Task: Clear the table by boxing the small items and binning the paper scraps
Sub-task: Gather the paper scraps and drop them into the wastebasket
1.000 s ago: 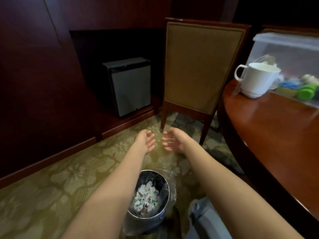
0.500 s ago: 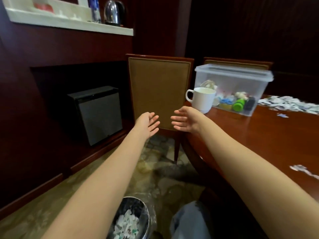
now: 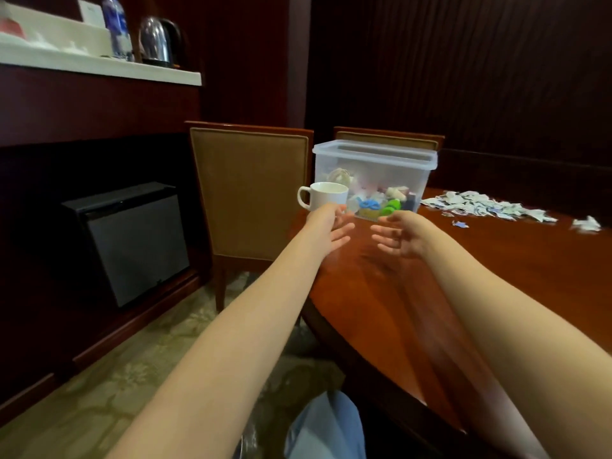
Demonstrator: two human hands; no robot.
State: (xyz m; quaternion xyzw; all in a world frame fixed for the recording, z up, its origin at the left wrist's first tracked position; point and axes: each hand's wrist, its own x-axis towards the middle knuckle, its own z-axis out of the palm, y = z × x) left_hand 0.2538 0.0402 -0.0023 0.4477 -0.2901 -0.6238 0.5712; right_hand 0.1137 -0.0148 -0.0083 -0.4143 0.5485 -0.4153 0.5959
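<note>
1. Nearest the camera, two bare forearms stretch forward over the near-left edge of the polished red-brown wooden bench (image 3: 381,293).
2. At their ends, the left hand (image 3: 331,231) and the right hand (image 3: 402,235) hover just above the wood. The palms face each other, the fingers are spread and loose, and both hands are empty.
3. Just beyond the left hand stands a white ceramic mug (image 3: 326,195). The hand overlaps its base in this view, so I cannot tell whether they touch. The reach should probably swing right of the mug so it is not knocked.
4. Behind the mug sits a clear plastic storage box (image 3: 374,164), which holds the colourful small items (image 3: 381,205).
5. Farthest, to the right and well apart from the hands, the torn white paper scraps (image 3: 480,205) lie in a loose pile. A blue-tinged fleck (image 3: 459,223) and a crumpled white piece (image 3: 586,223) lie stray beside it.
6. The step in hand seems to be fetching a load of scraps:
   - Rake the pile inward from both sides with cupped palms.
   - Press the load together before lifting it.
   - Gather the strays last.
   - Carry the load low so that nothing drops.
</note>
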